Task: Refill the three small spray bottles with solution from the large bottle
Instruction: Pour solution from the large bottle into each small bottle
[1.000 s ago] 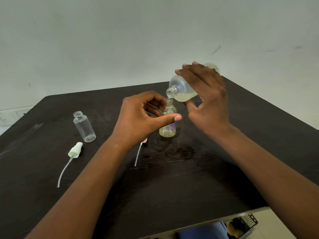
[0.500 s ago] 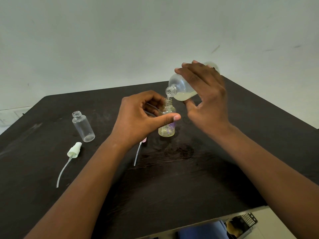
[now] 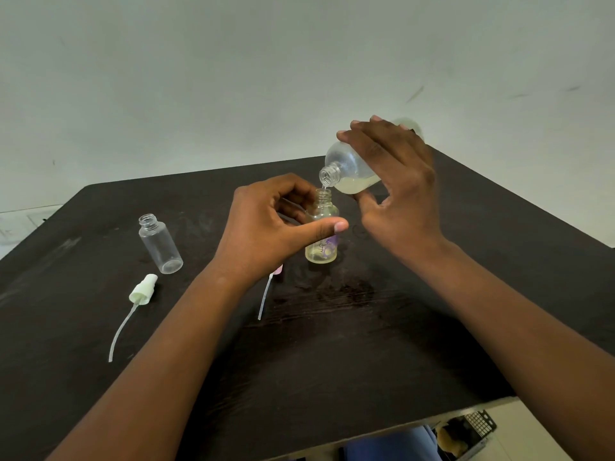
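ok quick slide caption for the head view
Right hand tips large bottle into small bottle steadied by left hand.

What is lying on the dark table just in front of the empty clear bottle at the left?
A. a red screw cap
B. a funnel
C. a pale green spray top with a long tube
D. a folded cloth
C: a pale green spray top with a long thin tube lies on the dark table in front of the empty clear plastic bottle.

head view | worn on head | faces forward-down | close over dark table (image 3: 332, 361) | single view
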{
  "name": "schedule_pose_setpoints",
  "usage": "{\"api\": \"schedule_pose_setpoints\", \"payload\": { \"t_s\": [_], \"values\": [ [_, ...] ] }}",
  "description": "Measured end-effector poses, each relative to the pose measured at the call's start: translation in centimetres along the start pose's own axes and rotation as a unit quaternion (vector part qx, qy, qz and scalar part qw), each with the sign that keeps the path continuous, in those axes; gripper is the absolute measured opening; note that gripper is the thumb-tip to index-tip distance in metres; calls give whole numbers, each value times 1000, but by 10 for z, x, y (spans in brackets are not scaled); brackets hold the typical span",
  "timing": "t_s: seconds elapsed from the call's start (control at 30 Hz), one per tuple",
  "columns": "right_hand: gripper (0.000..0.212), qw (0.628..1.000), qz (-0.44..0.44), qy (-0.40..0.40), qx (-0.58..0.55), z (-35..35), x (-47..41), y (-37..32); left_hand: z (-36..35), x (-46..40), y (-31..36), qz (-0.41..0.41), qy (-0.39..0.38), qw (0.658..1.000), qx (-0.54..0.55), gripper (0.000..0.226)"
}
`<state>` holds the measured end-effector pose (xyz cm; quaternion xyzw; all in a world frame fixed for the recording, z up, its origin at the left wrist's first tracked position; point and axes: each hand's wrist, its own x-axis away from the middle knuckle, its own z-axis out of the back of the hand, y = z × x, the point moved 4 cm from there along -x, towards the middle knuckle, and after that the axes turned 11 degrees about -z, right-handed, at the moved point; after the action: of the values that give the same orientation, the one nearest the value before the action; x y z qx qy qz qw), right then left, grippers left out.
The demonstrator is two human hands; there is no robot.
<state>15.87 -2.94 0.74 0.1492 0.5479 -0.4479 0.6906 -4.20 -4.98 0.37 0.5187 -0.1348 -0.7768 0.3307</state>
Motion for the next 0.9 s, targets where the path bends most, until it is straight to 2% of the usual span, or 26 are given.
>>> {"api": "schedule_pose_setpoints", "payload": {
  "t_s": [0.9],
  "values": [
    [72, 1000, -3, 2, -2, 0, 0, 0, 0, 0, 2, -10, -1, 1000, 1, 40]
  ]
}}
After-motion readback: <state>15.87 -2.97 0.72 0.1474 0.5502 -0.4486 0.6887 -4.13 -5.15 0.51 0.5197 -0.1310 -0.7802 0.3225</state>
